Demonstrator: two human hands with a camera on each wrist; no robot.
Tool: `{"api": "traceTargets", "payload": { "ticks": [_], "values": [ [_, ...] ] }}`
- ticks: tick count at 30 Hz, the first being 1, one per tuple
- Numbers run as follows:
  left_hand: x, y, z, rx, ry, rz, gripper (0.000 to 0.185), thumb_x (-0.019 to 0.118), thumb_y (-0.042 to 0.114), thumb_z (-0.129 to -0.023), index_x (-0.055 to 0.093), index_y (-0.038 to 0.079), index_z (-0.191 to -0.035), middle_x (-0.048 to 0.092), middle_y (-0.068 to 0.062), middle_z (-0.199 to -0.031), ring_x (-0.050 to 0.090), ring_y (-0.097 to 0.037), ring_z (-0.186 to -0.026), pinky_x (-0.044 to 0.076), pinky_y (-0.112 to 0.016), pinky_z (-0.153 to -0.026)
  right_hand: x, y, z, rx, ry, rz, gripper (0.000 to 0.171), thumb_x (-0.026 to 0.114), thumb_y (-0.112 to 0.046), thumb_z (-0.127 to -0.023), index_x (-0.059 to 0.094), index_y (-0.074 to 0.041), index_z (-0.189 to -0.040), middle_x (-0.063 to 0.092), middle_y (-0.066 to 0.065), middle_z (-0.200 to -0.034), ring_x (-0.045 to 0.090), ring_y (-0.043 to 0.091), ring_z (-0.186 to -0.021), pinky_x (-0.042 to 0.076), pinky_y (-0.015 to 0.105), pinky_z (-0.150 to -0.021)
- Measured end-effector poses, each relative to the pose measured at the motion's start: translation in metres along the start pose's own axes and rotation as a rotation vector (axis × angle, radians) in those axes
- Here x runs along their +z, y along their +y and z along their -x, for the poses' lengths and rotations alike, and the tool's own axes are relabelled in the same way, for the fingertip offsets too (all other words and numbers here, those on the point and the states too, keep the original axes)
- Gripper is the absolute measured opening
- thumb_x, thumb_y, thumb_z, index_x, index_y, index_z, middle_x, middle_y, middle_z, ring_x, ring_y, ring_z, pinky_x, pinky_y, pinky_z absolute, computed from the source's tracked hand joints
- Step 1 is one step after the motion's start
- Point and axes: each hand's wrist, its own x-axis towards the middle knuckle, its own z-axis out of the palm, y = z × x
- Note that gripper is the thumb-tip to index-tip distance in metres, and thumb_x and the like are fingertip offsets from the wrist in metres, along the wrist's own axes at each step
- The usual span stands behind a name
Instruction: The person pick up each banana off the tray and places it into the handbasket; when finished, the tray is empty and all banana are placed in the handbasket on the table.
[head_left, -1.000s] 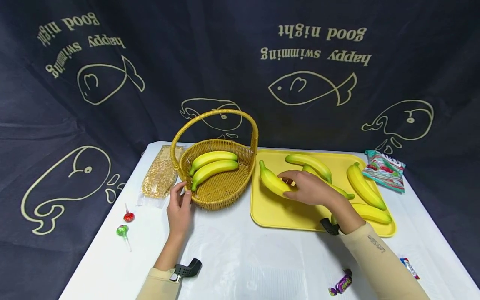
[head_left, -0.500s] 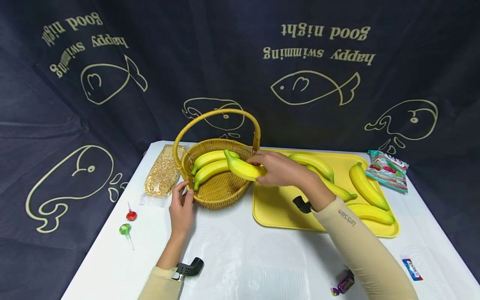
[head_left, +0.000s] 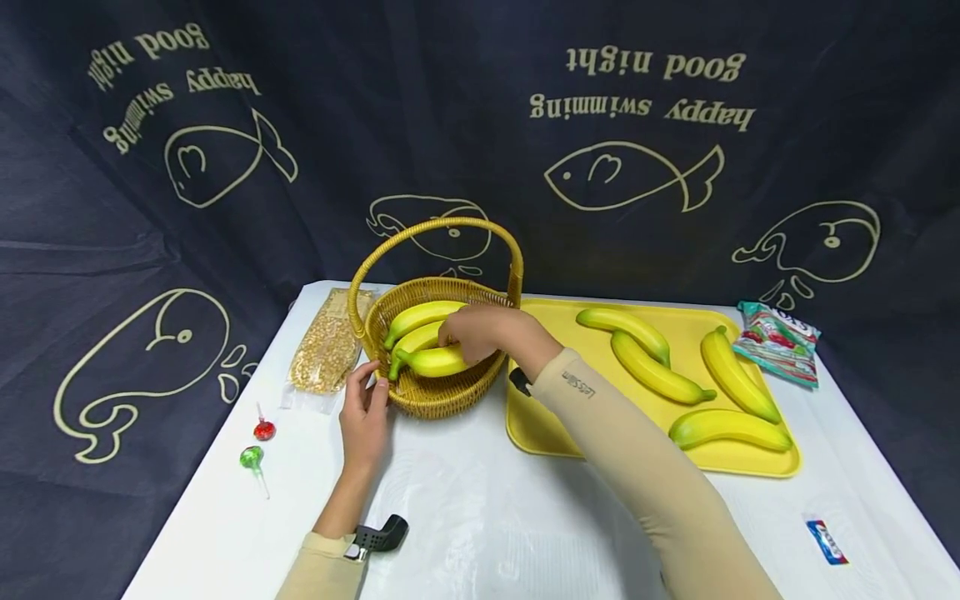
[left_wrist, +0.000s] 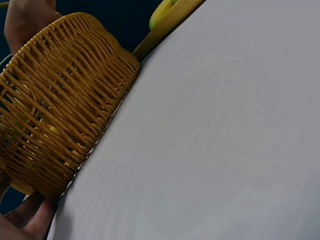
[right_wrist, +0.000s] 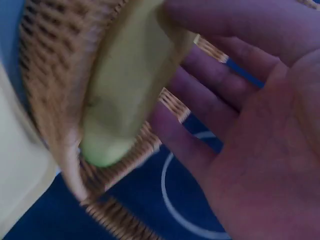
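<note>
The wicker basket (head_left: 437, 405), with its tall arched handle, stands on the table left of centre. My left hand (head_left: 364, 423) grips its front-left side, thumb and fingertips at the rim; in the left wrist view those fingers (left_wrist: 37, 217) show low against the weave. My right hand (head_left: 486, 332) reaches under the handle and holds a yellow banana (head_left: 433, 362) low in the basket, in front of two other bananas (head_left: 420, 317) lying side by side. In the right wrist view the thumb lies on the banana (right_wrist: 127, 80), with the fingers on its other side.
A yellow tray (head_left: 547, 429) at right bears several bananas (head_left: 727, 427). A teal snack bag (head_left: 780, 343) lies at its far-right corner, a small wrapped candy (head_left: 827, 542) nearer. Left of the basket are a bag of grains (head_left: 326, 346) and red (head_left: 264, 430) and green lollipops (head_left: 252, 457).
My right hand has carried the banana left from the tray into the basket and lowered it beside the other two. The left hand has stayed at the rim.
</note>
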Motion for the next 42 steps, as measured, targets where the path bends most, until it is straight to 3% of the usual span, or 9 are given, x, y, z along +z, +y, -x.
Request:
{"api": "traceTargets", "payload": {
  "ticks": [3,7,12,20,23,27,33,38,42],
  "values": [
    [-0.003,0.016,0.002,-0.013,-0.014,0.003,0.034,0.051,0.024,-0.101,0.052,0.013,-0.134,0.049,-0.004,-0.14,0.059,-0.028,-0.113,0.052,-0.028,-0.079,-0.006,-0.015,-0.016,0.075,-0.129,0.047,0.032,0.058,0.006,-0.077,0.068,-0.018,-0.097,0.051,-0.001,-0.08,0.041,0.016,-0.068,0.034,0.028,-0.057],
    [-0.004,0.039,0.006,-0.026,-0.03,0.005,0.035,0.05,0.016,-0.101,0.05,0.004,-0.134,0.048,-0.01,-0.141,0.057,-0.033,-0.114,0.051,-0.043,-0.082,-0.015,-0.033,-0.032,0.145,-0.234,0.125,0.025,0.068,0.002,-0.074,0.064,-0.018,-0.088,0.056,-0.002,-0.085,0.045,0.015,-0.07,0.043,0.027,-0.055],
    [-0.003,0.038,0.006,-0.017,-0.032,-0.018,0.035,0.05,0.017,-0.101,0.05,0.003,-0.134,0.049,-0.012,-0.14,0.058,-0.032,-0.114,0.052,-0.04,-0.081,-0.016,-0.039,-0.045,0.147,-0.296,0.104,0.017,0.073,-0.004,-0.077,0.067,-0.016,-0.089,0.058,0.001,-0.088,0.049,0.016,-0.075,0.048,0.029,-0.059],
    [-0.002,0.002,0.0,-0.02,-0.014,0.006,0.035,0.051,0.023,-0.101,0.051,0.013,-0.134,0.048,-0.006,-0.141,0.058,-0.026,-0.114,0.049,-0.02,-0.082,-0.004,-0.029,-0.06,0.166,-0.413,-0.015,0.013,0.074,-0.011,-0.075,0.065,-0.02,-0.071,0.047,-0.003,-0.064,0.043,0.011,-0.056,0.037,0.025,-0.05],
    [-0.002,0.003,0.0,-0.022,-0.009,0.004,0.034,0.052,0.024,-0.101,0.052,0.014,-0.133,0.048,-0.005,-0.141,0.058,-0.024,-0.114,0.048,-0.018,-0.084,-0.002,-0.026,-0.065,0.16,-0.467,-0.093,0.008,0.078,-0.015,-0.076,0.071,-0.019,-0.077,0.051,-0.003,-0.065,0.046,0.01,-0.058,0.04,0.026,-0.053],
    [-0.001,0.022,0.002,-0.006,-0.008,-0.004,0.033,0.051,0.018,-0.101,0.052,0.008,-0.132,0.049,-0.011,-0.14,0.058,-0.03,-0.113,0.047,-0.018,-0.084,0.001,-0.023,-0.071,0.154,-0.503,-0.143,0.01,0.08,-0.016,-0.076,0.073,-0.018,-0.084,0.054,-0.002,-0.066,0.049,0.01,-0.059,0.043,0.026,-0.055],
    [-0.001,0.039,0.005,0.001,-0.009,-0.026,0.033,0.051,0.013,-0.1,0.051,0.002,-0.131,0.05,-0.015,-0.139,0.058,-0.033,-0.112,0.048,-0.019,-0.083,0.004,-0.015,-0.068,0.113,-0.454,-0.189,0.011,0.08,-0.018,-0.077,0.074,-0.018,-0.086,0.058,-0.002,-0.072,0.052,0.011,-0.066,0.046,0.027,-0.06],
    [-0.001,0.015,0.0,-0.006,-0.009,-0.008,0.035,0.051,0.02,-0.101,0.051,0.007,-0.133,0.048,-0.011,-0.141,0.058,-0.03,-0.114,0.048,-0.019,-0.083,0.006,-0.003,-0.056,0.078,-0.33,-0.313,0.027,0.081,-0.02,-0.078,0.073,-0.017,-0.104,0.062,-0.005,-0.095,0.056,0.015,-0.086,0.052,0.039,-0.078],
    [-0.001,0.001,-0.002,-0.019,-0.012,-0.008,0.036,0.051,0.026,-0.101,0.051,0.013,-0.135,0.047,-0.004,-0.142,0.058,-0.024,-0.115,0.048,-0.018,-0.083,0.004,0.01,-0.041,-0.013,-0.195,-0.359,0.036,0.079,-0.023,-0.082,0.07,-0.014,-0.115,0.063,-0.003,-0.105,0.057,0.014,-0.092,0.051,0.036,-0.081]
  ]
}}
